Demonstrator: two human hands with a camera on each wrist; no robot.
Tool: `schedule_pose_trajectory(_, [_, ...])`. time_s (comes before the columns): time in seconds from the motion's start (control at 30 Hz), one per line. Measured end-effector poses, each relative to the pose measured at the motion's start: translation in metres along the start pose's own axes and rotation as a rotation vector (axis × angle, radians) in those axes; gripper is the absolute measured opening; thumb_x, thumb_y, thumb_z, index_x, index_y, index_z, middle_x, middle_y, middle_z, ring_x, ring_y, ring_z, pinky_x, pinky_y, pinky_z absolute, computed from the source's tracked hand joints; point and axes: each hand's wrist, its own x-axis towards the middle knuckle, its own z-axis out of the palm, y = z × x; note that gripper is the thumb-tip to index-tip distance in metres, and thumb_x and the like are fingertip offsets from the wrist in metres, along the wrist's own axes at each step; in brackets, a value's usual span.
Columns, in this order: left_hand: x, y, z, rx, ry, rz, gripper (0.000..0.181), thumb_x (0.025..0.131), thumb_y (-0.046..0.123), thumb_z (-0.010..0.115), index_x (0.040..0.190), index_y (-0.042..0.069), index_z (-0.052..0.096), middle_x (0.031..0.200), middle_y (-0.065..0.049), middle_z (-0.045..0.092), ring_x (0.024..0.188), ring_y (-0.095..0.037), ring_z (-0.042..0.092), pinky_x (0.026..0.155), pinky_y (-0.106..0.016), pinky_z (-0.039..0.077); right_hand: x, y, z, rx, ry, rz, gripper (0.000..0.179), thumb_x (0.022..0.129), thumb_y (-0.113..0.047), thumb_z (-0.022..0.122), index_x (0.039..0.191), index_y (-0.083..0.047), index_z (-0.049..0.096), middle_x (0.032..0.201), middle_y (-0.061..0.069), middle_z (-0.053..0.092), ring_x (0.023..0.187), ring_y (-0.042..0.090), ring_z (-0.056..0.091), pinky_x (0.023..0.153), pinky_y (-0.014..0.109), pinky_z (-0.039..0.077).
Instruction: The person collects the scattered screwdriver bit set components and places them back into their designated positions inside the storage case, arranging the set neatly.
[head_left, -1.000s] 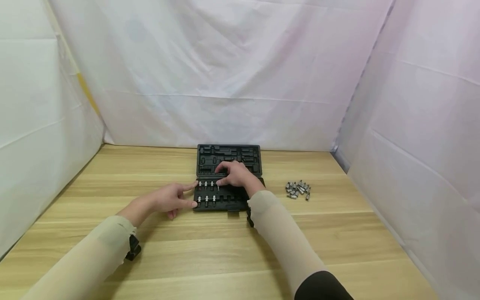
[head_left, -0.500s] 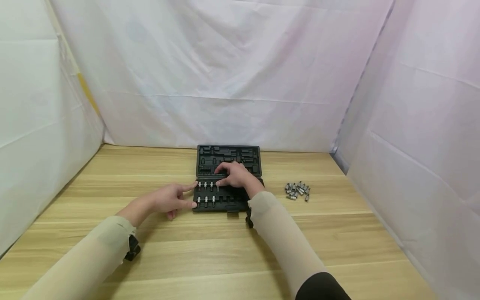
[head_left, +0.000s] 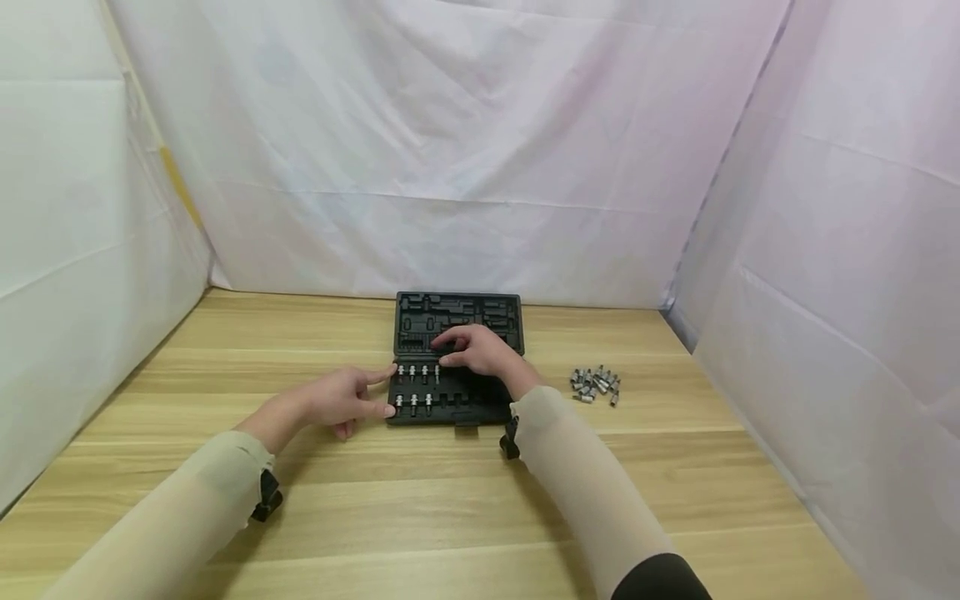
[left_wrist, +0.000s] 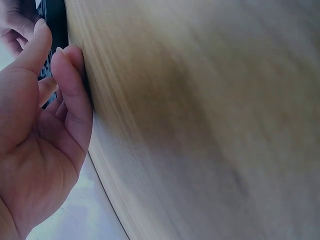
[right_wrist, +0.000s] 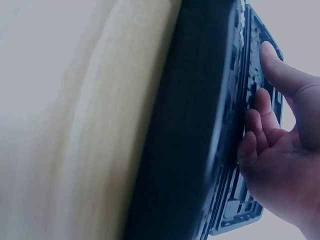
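Note:
A black plastic case lies unfolded on the table. Several silver bit sockets stand in its upper row on the left, and three bit sockets fill the left end of the lower row. My left hand touches the case's left edge, index finger at the upper corner and thumb at the lower one. Over the case my right hand hovers with thumb and fingers apart, just up and right of the slim last bit socket. The right wrist view shows nothing between its fingers.
A loose pile of bit sockets lies on the wooden table, right of the case. The case's lid is folded back with moulded recesses. White cloth hangs behind and at both sides.
My right hand has drawn slightly to the right, off the slim bit socket in the upper row, which now shows more fully. My left hand has stayed at the case's edge.

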Motion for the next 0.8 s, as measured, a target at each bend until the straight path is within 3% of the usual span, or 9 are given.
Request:
schedule_pose_trajectory(0.27, [-0.002, -0.001, 0.001, -0.006, -0.001, 0.006, 0.094, 0.102, 0.043, 0.079, 0.176, 0.02, 0.025, 0.079, -0.009, 0.061, 0.054, -0.016, 0.058, 0.054, -0.034, 0.061, -0.018, 0.01, -0.016, 0.033, 0.038, -0.035, 0.032, 0.108, -0.029, 0.075, 0.139, -0.025, 0.076, 0.136, 0.008, 0.067, 0.119, 0.026, 0.064, 0.102, 0.051, 0.058])
schedule_pose_trajectory(0.57, [-0.004, -0.003, 0.001, -0.001, 0.008, 0.018, 0.093, 0.102, 0.043, 0.079, 0.176, 0.021, 0.026, 0.079, -0.007, 0.057, 0.057, -0.017, 0.058, 0.054, -0.036, 0.061, -0.045, 0.036, -0.047, 0.03, 0.025, -0.032, 0.034, 0.109, -0.03, 0.072, 0.142, -0.021, 0.074, 0.135, 0.009, 0.067, 0.113, 0.025, 0.064, 0.098, 0.05, 0.058])
schedule_pose_trajectory(0.8, [-0.002, -0.003, 0.001, -0.002, 0.012, 0.015, 0.093, 0.102, 0.044, 0.079, 0.176, 0.023, 0.026, 0.083, -0.008, 0.055, 0.058, -0.017, 0.059, 0.054, -0.036, 0.062, -0.076, 0.063, -0.075, 0.019, 0.068, -0.001, 0.034, 0.109, -0.032, 0.071, 0.141, -0.023, 0.075, 0.139, 0.011, 0.068, 0.12, 0.029, 0.065, 0.102, 0.055, 0.057])
